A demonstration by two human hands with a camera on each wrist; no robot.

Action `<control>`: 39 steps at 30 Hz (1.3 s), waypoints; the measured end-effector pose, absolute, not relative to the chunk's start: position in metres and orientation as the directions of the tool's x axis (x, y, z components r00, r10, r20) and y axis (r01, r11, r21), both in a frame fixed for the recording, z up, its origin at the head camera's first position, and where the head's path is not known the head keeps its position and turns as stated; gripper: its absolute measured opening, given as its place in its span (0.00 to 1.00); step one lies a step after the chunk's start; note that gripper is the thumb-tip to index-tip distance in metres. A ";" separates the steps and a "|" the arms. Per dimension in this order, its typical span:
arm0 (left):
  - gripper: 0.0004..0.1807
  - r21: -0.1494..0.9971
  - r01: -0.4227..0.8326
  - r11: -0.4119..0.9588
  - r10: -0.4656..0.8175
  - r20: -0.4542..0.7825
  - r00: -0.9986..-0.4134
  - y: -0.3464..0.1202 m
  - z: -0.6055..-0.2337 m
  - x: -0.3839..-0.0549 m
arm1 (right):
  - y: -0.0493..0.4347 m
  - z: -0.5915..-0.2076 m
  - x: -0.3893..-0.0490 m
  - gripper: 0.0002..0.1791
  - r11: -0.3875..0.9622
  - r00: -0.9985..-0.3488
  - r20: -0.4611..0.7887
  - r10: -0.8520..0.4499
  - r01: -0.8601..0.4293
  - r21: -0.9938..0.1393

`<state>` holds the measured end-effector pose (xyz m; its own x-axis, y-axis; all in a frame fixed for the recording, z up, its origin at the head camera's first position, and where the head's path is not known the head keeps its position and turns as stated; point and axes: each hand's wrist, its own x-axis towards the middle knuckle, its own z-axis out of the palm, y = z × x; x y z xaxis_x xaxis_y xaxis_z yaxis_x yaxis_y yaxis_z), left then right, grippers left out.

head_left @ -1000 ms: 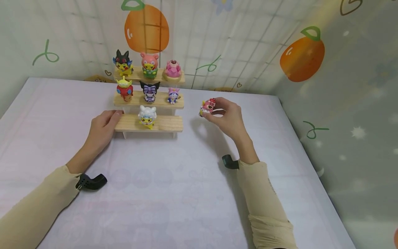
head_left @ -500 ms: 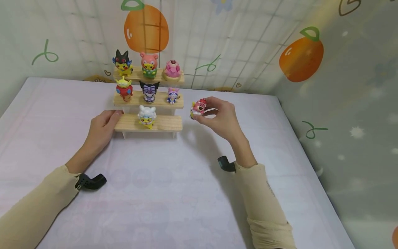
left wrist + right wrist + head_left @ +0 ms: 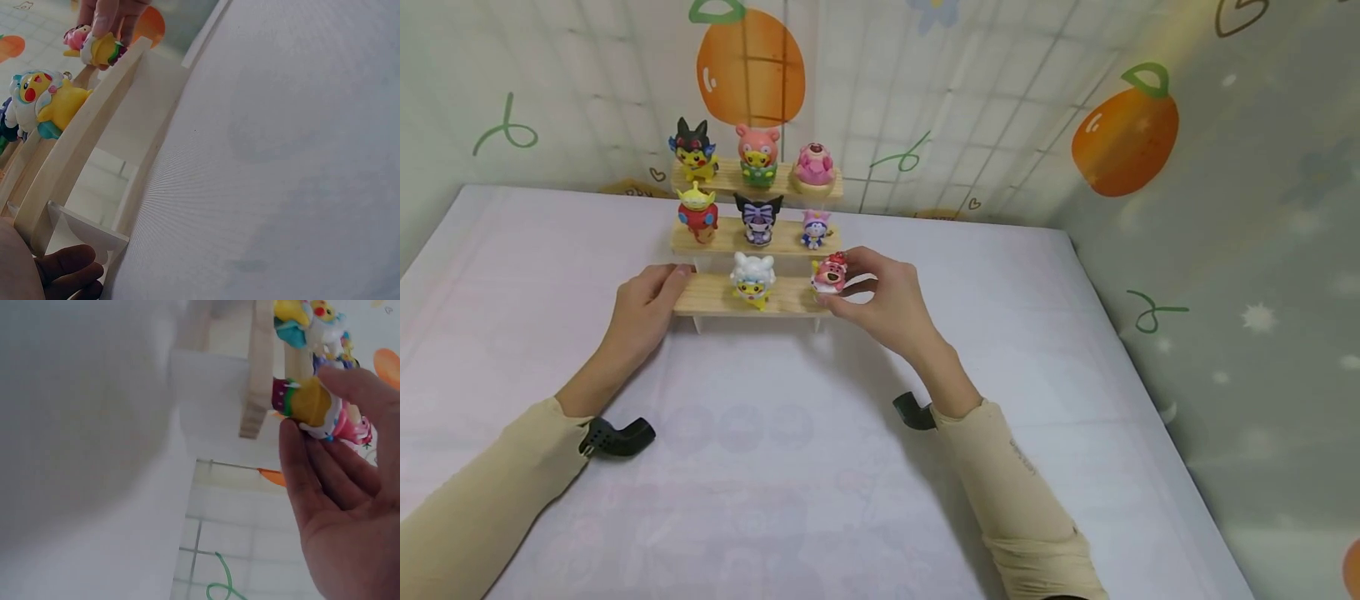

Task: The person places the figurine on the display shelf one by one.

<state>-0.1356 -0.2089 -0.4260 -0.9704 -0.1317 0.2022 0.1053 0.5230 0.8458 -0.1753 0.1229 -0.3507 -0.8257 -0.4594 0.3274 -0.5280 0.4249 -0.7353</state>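
Observation:
My right hand (image 3: 887,302) pinches a small pink bear figurine (image 3: 831,275) between thumb and fingers at the right end of the bottom tier of a three-tier wooden display stand (image 3: 792,297). In the right wrist view, the yellow and dark red base of the figurine (image 3: 312,403) is right at the board. My left hand (image 3: 643,302) holds the stand's left end, thumb at the board's corner; in the left wrist view its fingers (image 3: 69,265) lie beside the stand's support. A white-hooded yellow figurine (image 3: 752,279) stands mid-board on the bottom tier.
On the middle tier stand a red three-eyed figurine (image 3: 698,215), a black-eared purple one (image 3: 758,221) and a small purple-pink one (image 3: 815,229). Along the top tier are a black-hooded figurine (image 3: 694,150), a pink-hooded one (image 3: 758,156) and a pink one (image 3: 815,167). A patterned curtain (image 3: 985,108) hangs behind.
My right hand has moved left with the bear figurine, from beside the stand to the right end of the bottom tier. The left hand stays at the stand's left end.

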 end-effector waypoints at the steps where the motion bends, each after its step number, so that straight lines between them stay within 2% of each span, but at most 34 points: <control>1: 0.29 0.847 0.105 0.522 -0.132 0.202 -0.970 -0.209 -0.426 -0.136 | 0.121 -0.351 -0.175 0.21 0.422 -0.824 0.334 -0.457 -0.532 -0.735; 13: 0.27 0.842 0.112 0.527 -0.138 0.214 -0.967 -0.211 -0.425 -0.137 | 0.105 -0.357 -0.170 0.26 0.437 -0.828 0.329 -0.454 -0.529 -0.728; 24: 0.31 0.847 0.089 0.523 -0.128 0.181 -0.975 -0.211 -0.427 -0.132 | 0.106 -0.359 -0.168 0.25 0.453 -0.825 0.297 -0.481 -0.524 -0.721; 39: 0.31 0.854 0.086 0.513 -0.128 0.175 -0.976 -0.212 -0.428 -0.131 | 0.109 -0.363 -0.170 0.24 0.421 -0.832 0.277 -0.481 -0.496 -0.760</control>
